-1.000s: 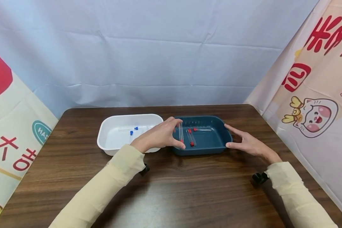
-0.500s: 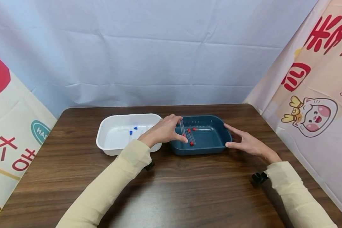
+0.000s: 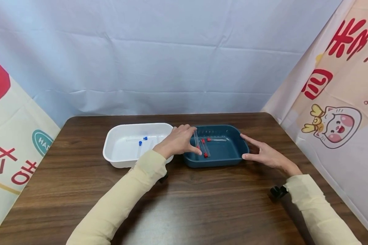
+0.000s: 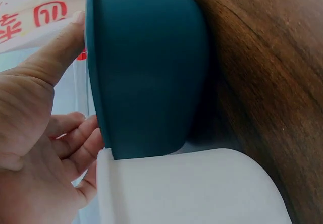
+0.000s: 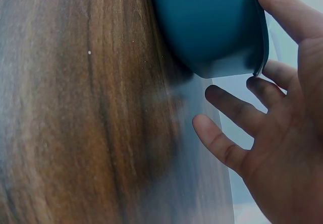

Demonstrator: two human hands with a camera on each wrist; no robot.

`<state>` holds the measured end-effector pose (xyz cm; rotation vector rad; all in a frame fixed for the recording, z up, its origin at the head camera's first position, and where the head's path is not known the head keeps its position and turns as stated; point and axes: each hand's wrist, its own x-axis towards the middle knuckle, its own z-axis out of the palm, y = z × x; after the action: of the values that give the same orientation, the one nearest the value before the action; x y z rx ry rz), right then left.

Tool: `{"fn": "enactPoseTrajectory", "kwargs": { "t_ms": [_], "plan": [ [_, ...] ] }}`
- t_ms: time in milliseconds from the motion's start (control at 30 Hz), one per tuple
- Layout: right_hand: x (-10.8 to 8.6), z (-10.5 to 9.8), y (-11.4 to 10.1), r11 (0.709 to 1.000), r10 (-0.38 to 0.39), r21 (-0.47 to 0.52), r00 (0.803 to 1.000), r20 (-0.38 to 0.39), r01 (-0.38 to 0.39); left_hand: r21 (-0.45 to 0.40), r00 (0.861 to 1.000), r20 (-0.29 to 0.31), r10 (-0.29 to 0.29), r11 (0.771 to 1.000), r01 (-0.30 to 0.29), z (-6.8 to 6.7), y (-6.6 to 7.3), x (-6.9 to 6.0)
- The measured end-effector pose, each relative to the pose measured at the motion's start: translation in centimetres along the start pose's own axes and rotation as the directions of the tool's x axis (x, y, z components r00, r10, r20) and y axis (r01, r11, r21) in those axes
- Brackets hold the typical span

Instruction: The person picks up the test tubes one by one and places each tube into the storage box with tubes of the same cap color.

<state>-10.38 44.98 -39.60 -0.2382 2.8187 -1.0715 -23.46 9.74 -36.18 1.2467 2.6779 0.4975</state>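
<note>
A blue tray [image 3: 222,162] holds several clear tubes with red caps, including one lying crosswise [image 3: 217,140]. Over its left end my left hand [image 3: 178,140] has thumb and fingers spread apart. Another red-capped tube [image 3: 196,139] shows between the fingertips and thumb; whether they touch it is unclear. In the left wrist view, the thumb reaches the tray's rim. At the opposite end my right hand [image 3: 265,154] touches the rim with thumb and index finger. The right wrist view shows its other fingers extended and spread beside the tray wall [image 5: 212,27].
To the left stands a white tray [image 3: 122,160] containing tubes with blue caps, such as one upper tube [image 3: 144,138]; my left forearm hides part of its right side. Both trays rest on a brown wooden table [image 3: 202,204], with a pale cloth [image 3: 184,68] hanging behind.
Over the second, my left hand moves slightly right and the tube between its fingers and thumb tilts a little. The right hand keeps its place at the rim.
</note>
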Motion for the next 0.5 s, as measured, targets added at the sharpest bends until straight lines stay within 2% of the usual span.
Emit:
{"fn": "enactPoseTrajectory", "kwargs": {
  "t_ms": [500],
  "plan": [
    [-0.15,-0.14,0.15,1.0,0.011,0.006,1.0,-0.003,-0.011,0.142,1.0,-0.017,0.009,0.99,-0.007,0.78,0.02,0.85]
  ]
}}
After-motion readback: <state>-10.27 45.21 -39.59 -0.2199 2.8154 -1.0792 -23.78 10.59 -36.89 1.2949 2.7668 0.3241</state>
